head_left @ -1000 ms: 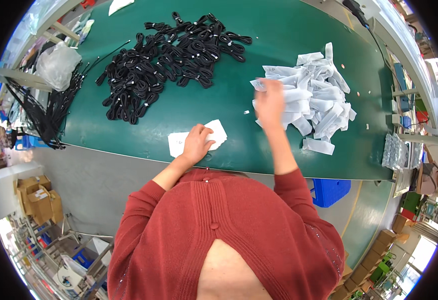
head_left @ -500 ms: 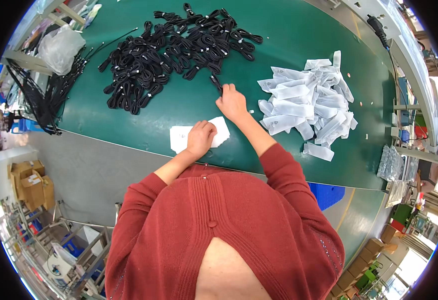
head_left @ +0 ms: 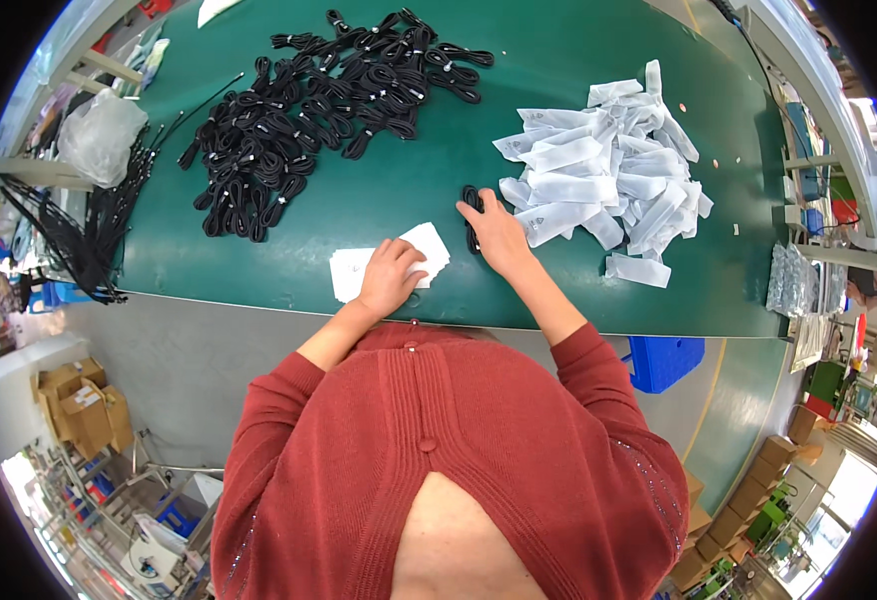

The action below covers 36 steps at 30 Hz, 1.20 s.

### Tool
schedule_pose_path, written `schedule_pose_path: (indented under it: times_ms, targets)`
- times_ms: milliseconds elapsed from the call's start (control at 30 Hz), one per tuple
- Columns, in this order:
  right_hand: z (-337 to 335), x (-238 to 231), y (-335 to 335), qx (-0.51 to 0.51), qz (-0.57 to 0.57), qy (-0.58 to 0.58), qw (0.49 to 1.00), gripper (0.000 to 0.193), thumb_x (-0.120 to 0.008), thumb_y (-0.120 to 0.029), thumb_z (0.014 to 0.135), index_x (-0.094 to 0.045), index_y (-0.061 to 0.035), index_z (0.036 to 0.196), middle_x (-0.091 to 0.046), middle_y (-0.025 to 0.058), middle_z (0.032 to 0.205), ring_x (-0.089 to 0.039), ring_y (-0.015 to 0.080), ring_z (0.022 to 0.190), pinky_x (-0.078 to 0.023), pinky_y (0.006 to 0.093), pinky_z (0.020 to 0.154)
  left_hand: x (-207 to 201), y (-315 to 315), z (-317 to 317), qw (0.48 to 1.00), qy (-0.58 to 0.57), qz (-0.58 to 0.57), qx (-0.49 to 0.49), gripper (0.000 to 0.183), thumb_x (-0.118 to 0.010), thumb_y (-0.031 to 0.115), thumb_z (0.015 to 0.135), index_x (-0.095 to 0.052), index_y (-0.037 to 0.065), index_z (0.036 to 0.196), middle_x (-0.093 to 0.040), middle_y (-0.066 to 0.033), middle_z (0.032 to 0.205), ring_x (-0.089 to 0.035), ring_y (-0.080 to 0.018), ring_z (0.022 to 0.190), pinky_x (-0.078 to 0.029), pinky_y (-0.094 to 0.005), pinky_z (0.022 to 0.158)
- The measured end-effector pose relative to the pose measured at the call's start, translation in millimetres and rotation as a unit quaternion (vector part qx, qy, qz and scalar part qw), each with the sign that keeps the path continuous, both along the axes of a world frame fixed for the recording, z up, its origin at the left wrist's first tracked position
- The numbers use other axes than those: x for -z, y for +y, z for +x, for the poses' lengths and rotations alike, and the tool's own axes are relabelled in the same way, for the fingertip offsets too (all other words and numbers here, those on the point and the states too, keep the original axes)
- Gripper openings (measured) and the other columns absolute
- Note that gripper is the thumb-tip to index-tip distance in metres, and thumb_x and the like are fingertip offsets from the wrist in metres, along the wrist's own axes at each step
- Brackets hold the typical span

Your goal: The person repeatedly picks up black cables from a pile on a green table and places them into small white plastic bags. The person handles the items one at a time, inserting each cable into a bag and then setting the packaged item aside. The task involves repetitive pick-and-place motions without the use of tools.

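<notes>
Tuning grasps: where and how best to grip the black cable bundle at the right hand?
Probably its middle, from above and the right: the black cable bundle is slim, its length running roughly up the picture, so a sideways pinch can span its width.

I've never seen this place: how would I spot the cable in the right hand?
Find the green table, with a black cable heap on the left and pale packets on the right. In the gap between, close to the packets, is the right hand. At its fingertips is the coiled black cable, set apart from its look-alikes by lying outside their heap.
</notes>
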State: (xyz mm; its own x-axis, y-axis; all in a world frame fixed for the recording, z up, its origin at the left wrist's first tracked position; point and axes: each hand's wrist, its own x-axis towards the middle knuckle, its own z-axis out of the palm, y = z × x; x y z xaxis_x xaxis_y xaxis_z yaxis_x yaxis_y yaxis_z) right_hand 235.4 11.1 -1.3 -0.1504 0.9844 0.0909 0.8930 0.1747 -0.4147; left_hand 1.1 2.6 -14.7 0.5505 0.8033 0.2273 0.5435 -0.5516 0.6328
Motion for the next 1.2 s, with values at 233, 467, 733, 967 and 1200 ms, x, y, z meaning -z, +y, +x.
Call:
schedule_pose_path:
  times_ms: [233,467,733,967,1200]
  targets:
    - [21,16,3,-0.06,0.173,-0.081,0.98,0.035,-0.066,-0.014,0.08,-0.061,-0.0134,0.114,-0.053,0.0161,0.104,-0.061,0.0331,0.09,-0.052,0.0434,0.07,15,-2,-4,1.0,0.006,0.008,0.0,0.012,-0.072,0.006,0.076,-0.062,0.007,0.082,-0.06,-0.0066,0.088,-0.056,-0.0301,0.084,-0.046,-0.0396,0.078]
    - [0,-9,-36,0.025,-0.029,0.181,0.983,0.029,-0.063,-0.024,0.091,-0.057,-0.0099,0.115,-0.065,0.0161,0.103,-0.063,0.0372,0.089,-0.051,0.0444,0.073,14,-4,-6,0.996,-0.04,-0.028,-0.081,0.007,-0.069,0.004,0.081,-0.062,0.004,0.085,-0.06,-0.009,0.084,-0.058,-0.0272,0.079,-0.048,-0.0358,0.069]
    - [-11,-13,-60,-0.034,-0.065,0.12,0.99,0.029,-0.061,-0.023,0.092,-0.056,-0.0096,0.117,-0.064,0.0157,0.094,-0.065,0.0362,0.084,-0.052,0.0449,0.07,13,-3,-6,0.968,-0.112,-0.179,-0.134,0.009,-0.068,0.003,0.084,-0.061,0.001,0.088,-0.06,-0.0113,0.083,-0.059,-0.023,0.068,-0.048,-0.0321,0.064]
    - [-8,-21,-61,-0.104,-0.081,0.062,0.989,0.028,-0.063,-0.023,0.09,-0.057,-0.0086,0.114,-0.061,0.0155,0.088,-0.065,0.0349,0.077,-0.052,0.0435,0.067,8,-2,-8,0.979,-0.107,-0.132,-0.112,0.008,-0.067,0.001,0.085,-0.06,0.0,0.089,-0.06,-0.0114,0.086,-0.059,-0.022,0.07,-0.048,-0.0318,0.063]
    - [-18,-18,-57,-0.006,-0.299,0.348,0.889,0.026,-0.064,-0.02,0.091,-0.061,-0.0064,0.114,-0.06,0.013,0.089,-0.064,0.0296,0.073,-0.052,0.0373,0.068,-23,0,-1,0.995,-0.094,-0.008,0.029,0.012,-0.067,-0.002,0.078,-0.058,0.003,0.086,-0.059,-0.0109,0.092,-0.056,-0.0321,0.089,-0.047,-0.0392,0.076]
